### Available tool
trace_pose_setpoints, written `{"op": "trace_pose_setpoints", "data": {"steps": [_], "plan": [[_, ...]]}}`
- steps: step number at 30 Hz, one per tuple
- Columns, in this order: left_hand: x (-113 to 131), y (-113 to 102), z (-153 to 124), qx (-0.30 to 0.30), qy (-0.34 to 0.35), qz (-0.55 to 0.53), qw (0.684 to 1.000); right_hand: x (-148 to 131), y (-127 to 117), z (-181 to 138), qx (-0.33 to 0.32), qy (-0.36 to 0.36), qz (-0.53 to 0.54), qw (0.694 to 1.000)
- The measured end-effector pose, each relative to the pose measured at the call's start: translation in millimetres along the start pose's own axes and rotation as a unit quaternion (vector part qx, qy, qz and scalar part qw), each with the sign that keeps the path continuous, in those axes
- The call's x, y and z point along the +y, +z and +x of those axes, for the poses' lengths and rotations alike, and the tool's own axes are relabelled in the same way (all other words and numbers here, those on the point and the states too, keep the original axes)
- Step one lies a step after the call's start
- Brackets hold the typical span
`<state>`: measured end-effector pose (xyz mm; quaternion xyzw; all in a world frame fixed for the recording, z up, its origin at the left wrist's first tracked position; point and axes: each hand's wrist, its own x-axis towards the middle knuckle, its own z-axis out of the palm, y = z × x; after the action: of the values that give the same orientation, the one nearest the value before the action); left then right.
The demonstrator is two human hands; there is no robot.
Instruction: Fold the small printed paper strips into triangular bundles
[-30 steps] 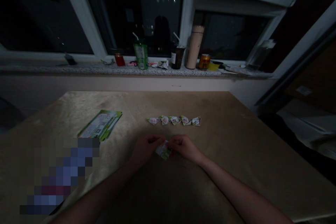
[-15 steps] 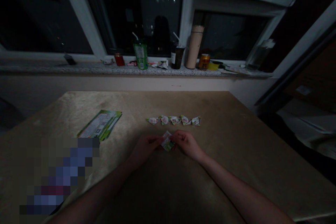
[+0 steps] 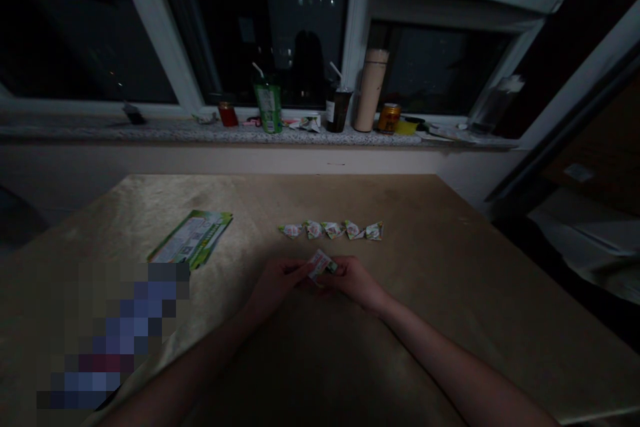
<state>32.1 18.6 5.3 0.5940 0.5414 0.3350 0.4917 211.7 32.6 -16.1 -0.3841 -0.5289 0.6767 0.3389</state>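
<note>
Mid-bench, packet sits between both hands: L hand pinching its 8–9 o'clock edge, R hand pinching around 3–4, fingers hiding part. Prob. light, soft, a bit slick; best gripped at opp. edges. One corner pts approx. 12; looks squarish, can't tell long axis. Five twists rowed near, 12 o'clock; green pack at 10.

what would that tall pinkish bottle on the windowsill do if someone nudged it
The tall pinkish bottle would likely tip easily, being narrow for its height. Its round sides suggest it might roll once down.
</note>
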Motion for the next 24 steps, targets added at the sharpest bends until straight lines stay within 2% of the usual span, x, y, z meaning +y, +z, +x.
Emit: {"op": "trace_pose_setpoints", "data": {"steps": [7,17,24], "plan": [[-8.4,-3.1,5.2,-0.021,-0.018,-0.034,0.999,-5.0,-5.0,-1.4,0.017,-0.012,-0.025,0.999],[-1.2,4.8,1.1,0.024,-0.008,-0.040,0.999,2.2,-0.8,2.3,0.054,-0.043,0.003,0.998],[-2.0,4.6,-0.4,0.047,0.003,-0.054,0.997,8.7,-3.5,4.6,0.033,-0.009,0.017,0.999]]}}
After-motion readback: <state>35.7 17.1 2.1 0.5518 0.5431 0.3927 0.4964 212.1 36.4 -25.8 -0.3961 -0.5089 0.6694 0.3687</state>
